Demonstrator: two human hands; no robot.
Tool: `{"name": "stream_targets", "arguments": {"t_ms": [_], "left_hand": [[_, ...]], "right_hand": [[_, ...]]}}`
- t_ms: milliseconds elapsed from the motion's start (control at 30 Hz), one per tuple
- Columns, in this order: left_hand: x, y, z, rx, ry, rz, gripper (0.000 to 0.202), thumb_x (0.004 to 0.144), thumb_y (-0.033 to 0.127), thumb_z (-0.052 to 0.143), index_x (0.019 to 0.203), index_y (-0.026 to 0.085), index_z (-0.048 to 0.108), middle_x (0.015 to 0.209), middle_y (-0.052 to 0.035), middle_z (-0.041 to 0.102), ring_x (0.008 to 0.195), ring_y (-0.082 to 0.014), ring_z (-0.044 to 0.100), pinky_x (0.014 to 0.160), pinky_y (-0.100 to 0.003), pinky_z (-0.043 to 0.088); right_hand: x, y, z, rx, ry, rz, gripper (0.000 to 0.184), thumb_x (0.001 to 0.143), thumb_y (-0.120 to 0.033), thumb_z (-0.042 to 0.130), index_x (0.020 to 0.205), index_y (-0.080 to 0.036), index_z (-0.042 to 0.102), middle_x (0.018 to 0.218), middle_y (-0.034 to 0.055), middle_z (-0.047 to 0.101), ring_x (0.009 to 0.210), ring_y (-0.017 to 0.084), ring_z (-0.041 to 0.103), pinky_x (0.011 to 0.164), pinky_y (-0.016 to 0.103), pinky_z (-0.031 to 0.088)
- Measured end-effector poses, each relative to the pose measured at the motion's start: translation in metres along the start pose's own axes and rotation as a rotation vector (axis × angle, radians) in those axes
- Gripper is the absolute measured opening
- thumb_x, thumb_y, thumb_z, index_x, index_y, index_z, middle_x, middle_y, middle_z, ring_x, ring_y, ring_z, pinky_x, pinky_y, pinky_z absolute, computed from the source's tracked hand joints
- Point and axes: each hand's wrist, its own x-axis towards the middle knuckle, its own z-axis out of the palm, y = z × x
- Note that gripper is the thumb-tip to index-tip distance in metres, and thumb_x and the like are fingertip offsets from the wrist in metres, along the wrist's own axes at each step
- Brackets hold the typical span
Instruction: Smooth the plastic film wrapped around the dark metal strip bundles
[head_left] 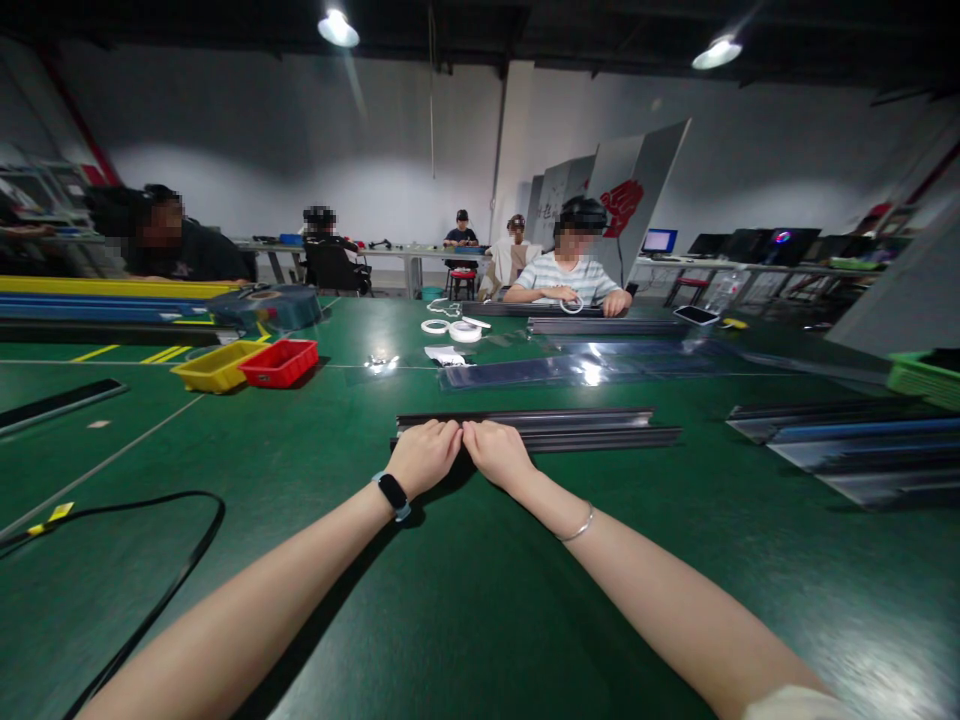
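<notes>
A long black channel-shaped profile lies crosswise on the green table in front of me. Both hands are on its left part, close together with thumbs nearly touching. My left hand, with a watch on the wrist, is closed over the profile near its left end. Just beside it, my right hand, with a thin bracelet at the wrist, also has its fingers curled over the profile. The fingertips of both hands are hidden behind the knuckles. The profile extends well to the right of my right hand.
Yellow and red bins stand at left, near a black cable. White tape rolls and a clear plastic strip lie beyond the profile. More dark profiles lie at right. Across the table sits a co-worker.
</notes>
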Motion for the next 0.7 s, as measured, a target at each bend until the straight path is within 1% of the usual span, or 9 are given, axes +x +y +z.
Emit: {"name": "stream_targets", "arguments": {"t_ms": [100, 267, 400, 567, 700], "left_hand": [[-0.0004, -0.0008, 0.002, -0.016, -0.026, 0.019, 0.028, 0.088, 0.026, 0.028, 0.075, 0.017, 0.051, 0.067, -0.0044, 0.058, 0.066, -0.0151, 0.053, 0.061, -0.027, 0.039], [-0.0009, -0.0018, 0.004, -0.042, -0.014, 0.01, 0.03, 0.088, 0.028, 0.028, 0.075, 0.017, 0.052, 0.067, -0.005, 0.058, 0.066, -0.0153, 0.054, 0.062, -0.027, 0.04], [-0.0008, -0.0018, 0.0041, -0.021, -0.02, 0.013, 0.03, 0.088, 0.029, 0.028, 0.074, 0.017, 0.052, 0.066, -0.0047, 0.058, 0.066, -0.0153, 0.054, 0.062, -0.027, 0.039], [-0.0009, -0.0013, 0.0037, -0.016, -0.031, 0.019, 0.031, 0.088, 0.029, 0.027, 0.074, 0.017, 0.051, 0.067, -0.0048, 0.057, 0.065, -0.0159, 0.053, 0.061, -0.028, 0.039], [0.0, 0.001, -0.0009, -0.037, -0.001, 0.026, 0.029, 0.088, 0.028, 0.028, 0.076, 0.017, 0.051, 0.069, -0.0051, 0.056, 0.067, -0.0153, 0.052, 0.063, -0.028, 0.039]], "right_hand": [[-0.0002, 0.0004, -0.0006, -0.005, 0.028, -0.001, 0.041, 0.09, -0.029, 0.021, 0.075, -0.018, 0.056, 0.069, 0.0032, 0.061, 0.067, 0.011, 0.054, 0.061, 0.023, 0.03], [-0.0001, 0.0048, 0.0002, -0.027, 0.093, 0.033, 0.043, 0.089, -0.03, 0.023, 0.069, -0.016, 0.058, 0.068, 0.0051, 0.061, 0.069, 0.012, 0.054, 0.062, 0.022, 0.031], [0.0002, 0.0074, 0.0034, -0.054, 0.053, 0.044, 0.046, 0.089, -0.035, 0.024, 0.065, -0.015, 0.059, 0.064, 0.0058, 0.062, 0.062, 0.012, 0.055, 0.058, 0.023, 0.03], [0.0022, 0.0068, 0.0042, -0.069, 0.023, 0.046, 0.048, 0.089, -0.036, 0.023, 0.066, -0.015, 0.06, 0.066, 0.0069, 0.063, 0.064, 0.012, 0.056, 0.056, 0.023, 0.03], [0.004, 0.0055, 0.0045, -0.099, 0.008, 0.072, 0.05, 0.089, -0.037, 0.022, 0.066, -0.015, 0.06, 0.066, 0.0065, 0.063, 0.062, 0.012, 0.057, 0.054, 0.023, 0.03]]}}
